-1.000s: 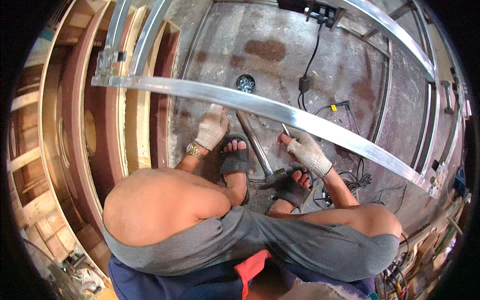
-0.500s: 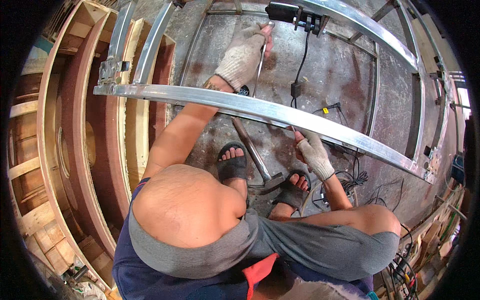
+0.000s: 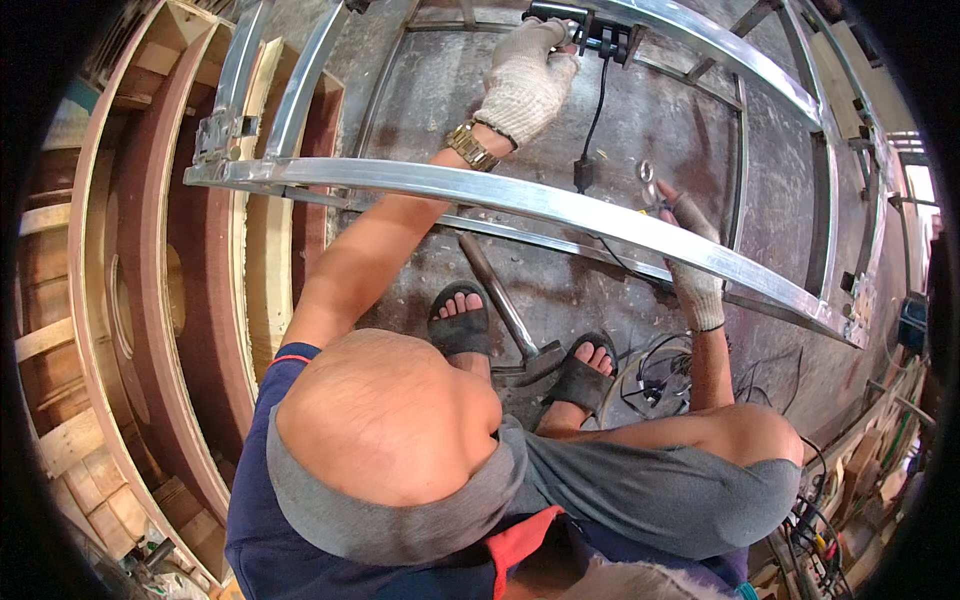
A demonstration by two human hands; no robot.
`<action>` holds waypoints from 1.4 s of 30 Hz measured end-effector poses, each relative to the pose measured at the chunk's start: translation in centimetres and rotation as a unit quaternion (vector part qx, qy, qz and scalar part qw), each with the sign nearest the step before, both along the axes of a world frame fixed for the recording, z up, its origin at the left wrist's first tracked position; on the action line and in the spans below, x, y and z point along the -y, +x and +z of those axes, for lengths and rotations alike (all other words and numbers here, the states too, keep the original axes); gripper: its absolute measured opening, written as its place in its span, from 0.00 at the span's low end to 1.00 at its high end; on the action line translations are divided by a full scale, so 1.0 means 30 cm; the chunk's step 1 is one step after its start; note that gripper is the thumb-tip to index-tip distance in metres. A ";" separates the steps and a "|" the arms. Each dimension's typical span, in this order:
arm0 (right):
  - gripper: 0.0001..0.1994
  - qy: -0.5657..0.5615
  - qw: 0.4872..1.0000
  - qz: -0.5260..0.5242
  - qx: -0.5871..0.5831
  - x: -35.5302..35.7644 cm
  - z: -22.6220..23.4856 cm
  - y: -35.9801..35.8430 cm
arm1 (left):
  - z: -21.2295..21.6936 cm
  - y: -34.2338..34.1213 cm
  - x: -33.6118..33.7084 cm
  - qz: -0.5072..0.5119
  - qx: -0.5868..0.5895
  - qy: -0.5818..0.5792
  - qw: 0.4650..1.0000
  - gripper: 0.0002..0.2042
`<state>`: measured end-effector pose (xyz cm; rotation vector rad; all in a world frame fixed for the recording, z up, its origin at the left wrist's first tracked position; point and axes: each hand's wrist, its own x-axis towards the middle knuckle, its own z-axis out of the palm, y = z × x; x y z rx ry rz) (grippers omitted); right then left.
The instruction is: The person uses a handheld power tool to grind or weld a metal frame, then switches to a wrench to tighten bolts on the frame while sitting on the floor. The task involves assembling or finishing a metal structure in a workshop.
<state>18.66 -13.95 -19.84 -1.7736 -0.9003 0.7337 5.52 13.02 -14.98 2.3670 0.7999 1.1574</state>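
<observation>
My left hand (image 3: 525, 82), in a knitted glove with bare fingertips, reaches over the near metal rail to a black linear actuator (image 3: 556, 14) on the frame. Its fingers curl in beside the actuator's mounting bracket (image 3: 610, 40); the small part between them is hidden. My right hand (image 3: 695, 265), gloved the same way, passes under that rail and grips a ring-ended wrench (image 3: 646, 172). The wrench's ring points away from me, and its lower part is covered by my fingers. A shiny square-tube frame (image 3: 480, 188) lies between my arms and the floor beyond.
A hammer (image 3: 500, 300) lies on the concrete floor between my sandalled feet. The actuator's black cable (image 3: 597, 120) runs down to a connector (image 3: 583, 175). Coiled cables (image 3: 660, 375) sit by my right foot. Wooden boxes (image 3: 150, 250) stand on the left, and scrap wood (image 3: 870, 450) is at right.
My left hand has moved up and right to the actuator, and the wrench it held is gone from it. My right hand has moved right and forward and now shows a ring-ended wrench.
</observation>
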 end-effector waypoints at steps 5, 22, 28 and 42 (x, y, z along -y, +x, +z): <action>0.19 0.040 0.997 -0.012 0.057 -0.084 0.107 0.021 | 0.027 0.002 -0.022 -0.059 -0.048 -0.065 0.995 0.15; 0.20 0.210 0.940 0.047 0.263 -0.366 0.086 0.161 | 0.160 -0.076 0.020 -0.212 0.030 -0.489 0.845 0.12; 0.17 0.274 0.930 0.060 0.237 -0.458 0.001 0.205 | 0.176 -0.072 0.014 -0.186 -0.110 -0.469 0.856 0.12; 0.22 0.329 0.876 0.069 0.346 -0.561 -0.065 0.241 | 0.164 -0.054 0.077 -0.153 -0.003 -0.448 0.881 0.10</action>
